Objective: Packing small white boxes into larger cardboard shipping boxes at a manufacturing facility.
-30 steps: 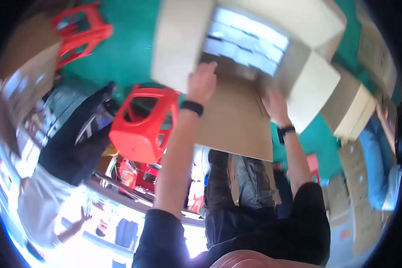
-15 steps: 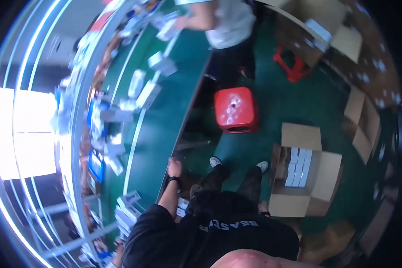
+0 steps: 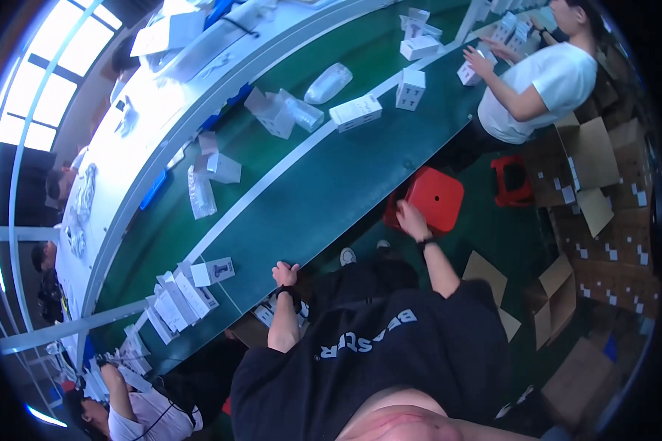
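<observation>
My left hand rests on the near edge of the green-topped workbench, its fingers slightly bent and nothing seen in them. In front of the red stool my right hand overlaps the stool's left side. Its fingers are loosely bent; whether they touch the stool I cannot tell. To the left of my left hand, a white carton stands beside several open white cartons. Farther along the bench lie another white box and a clear plastic sleeve.
At the far right of the bench a co-worker in white handles small boxes. Another co-worker sits at lower left. Behind the bench runs a white counter. Open cardboard boxes and a second red stool stand on the right.
My view has turned, so the bench now spans the middle. My right hand has come from beside my body up to the red stool. My left hand stays on the bench edge.
</observation>
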Action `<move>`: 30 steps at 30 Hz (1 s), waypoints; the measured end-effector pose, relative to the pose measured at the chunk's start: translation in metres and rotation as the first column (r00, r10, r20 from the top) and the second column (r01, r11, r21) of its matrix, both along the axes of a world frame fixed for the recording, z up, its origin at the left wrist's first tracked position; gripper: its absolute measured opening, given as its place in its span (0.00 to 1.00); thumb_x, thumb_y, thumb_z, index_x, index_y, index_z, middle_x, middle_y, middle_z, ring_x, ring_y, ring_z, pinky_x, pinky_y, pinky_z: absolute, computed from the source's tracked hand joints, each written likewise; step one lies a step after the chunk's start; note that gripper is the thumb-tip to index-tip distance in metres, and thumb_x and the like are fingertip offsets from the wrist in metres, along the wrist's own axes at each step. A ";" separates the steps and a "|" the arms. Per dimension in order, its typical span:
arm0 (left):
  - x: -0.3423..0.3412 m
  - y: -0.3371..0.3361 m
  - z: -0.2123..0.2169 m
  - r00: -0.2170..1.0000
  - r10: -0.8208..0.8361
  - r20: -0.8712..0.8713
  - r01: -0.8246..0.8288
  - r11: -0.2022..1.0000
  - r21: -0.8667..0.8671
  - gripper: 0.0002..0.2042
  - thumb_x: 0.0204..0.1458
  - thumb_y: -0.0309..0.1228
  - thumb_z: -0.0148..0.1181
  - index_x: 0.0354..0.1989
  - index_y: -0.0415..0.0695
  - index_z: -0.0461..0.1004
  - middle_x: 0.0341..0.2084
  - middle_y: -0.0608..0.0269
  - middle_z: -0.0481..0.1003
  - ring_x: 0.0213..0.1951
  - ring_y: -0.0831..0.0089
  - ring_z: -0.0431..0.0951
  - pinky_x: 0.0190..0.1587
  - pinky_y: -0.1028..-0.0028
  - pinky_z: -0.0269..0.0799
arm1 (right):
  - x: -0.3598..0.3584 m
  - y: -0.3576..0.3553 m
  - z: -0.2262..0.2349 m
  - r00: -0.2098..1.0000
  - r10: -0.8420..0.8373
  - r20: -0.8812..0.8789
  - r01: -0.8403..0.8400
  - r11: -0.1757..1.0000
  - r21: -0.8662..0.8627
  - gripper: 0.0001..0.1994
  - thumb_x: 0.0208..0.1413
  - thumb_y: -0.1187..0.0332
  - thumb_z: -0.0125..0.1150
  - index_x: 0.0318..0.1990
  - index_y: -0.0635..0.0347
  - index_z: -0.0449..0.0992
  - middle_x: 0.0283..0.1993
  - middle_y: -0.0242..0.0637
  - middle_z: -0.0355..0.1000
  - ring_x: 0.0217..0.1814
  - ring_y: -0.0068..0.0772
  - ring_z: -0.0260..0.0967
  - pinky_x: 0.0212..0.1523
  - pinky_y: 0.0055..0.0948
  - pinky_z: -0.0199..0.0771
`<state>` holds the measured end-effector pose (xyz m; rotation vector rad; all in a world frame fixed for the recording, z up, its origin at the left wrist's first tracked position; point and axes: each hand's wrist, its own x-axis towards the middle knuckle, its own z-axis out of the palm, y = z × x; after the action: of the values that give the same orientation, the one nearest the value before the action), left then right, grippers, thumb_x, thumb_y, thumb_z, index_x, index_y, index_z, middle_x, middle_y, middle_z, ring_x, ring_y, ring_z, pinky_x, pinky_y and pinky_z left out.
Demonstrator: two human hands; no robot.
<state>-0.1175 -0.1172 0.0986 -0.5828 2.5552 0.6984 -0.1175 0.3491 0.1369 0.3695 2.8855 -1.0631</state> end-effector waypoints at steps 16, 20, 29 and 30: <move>-0.093 0.156 0.060 0.911 0.138 -0.388 -0.125 0.990 0.059 0.25 0.46 0.32 0.68 0.53 0.43 0.69 0.54 0.47 0.66 0.57 0.47 0.65 0.59 0.56 0.65 | -0.372 0.056 0.027 0.851 0.508 -0.128 -0.264 0.627 0.733 0.39 0.34 0.69 0.74 0.59 0.59 0.62 0.53 0.43 0.65 0.59 0.45 0.64 0.54 0.45 0.71; -0.152 0.218 0.100 0.861 0.094 -0.500 0.055 0.960 0.276 0.28 0.51 0.35 0.67 0.59 0.40 0.66 0.56 0.44 0.66 0.60 0.49 0.64 0.63 0.59 0.62 | -0.367 0.067 0.034 0.862 0.504 0.048 -0.440 0.699 0.564 0.39 0.34 0.67 0.73 0.58 0.60 0.63 0.53 0.44 0.65 0.57 0.48 0.65 0.54 0.46 0.71; -0.231 0.313 0.127 0.803 0.265 -0.533 0.039 0.870 0.491 0.35 0.46 0.38 0.73 0.64 0.44 0.65 0.58 0.45 0.64 0.58 0.51 0.67 0.62 0.62 0.63 | -0.245 0.036 0.057 0.806 0.445 -0.390 -0.510 0.857 -0.077 0.36 0.40 0.55 0.72 0.56 0.61 0.66 0.51 0.49 0.67 0.53 0.54 0.69 0.51 0.46 0.73; -0.228 0.301 0.124 0.825 0.219 -0.521 0.060 0.883 0.466 0.33 0.46 0.36 0.73 0.62 0.45 0.67 0.59 0.45 0.63 0.57 0.52 0.68 0.62 0.63 0.64 | -0.250 0.049 0.076 0.713 0.603 -0.357 -0.643 0.766 0.009 0.33 0.42 0.59 0.72 0.56 0.60 0.67 0.50 0.47 0.69 0.53 0.52 0.69 0.51 0.45 0.73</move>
<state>-0.3450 0.1834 0.2229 -0.3509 2.7115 1.6781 -0.3671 0.3979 0.2132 -0.8393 2.8097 -1.2191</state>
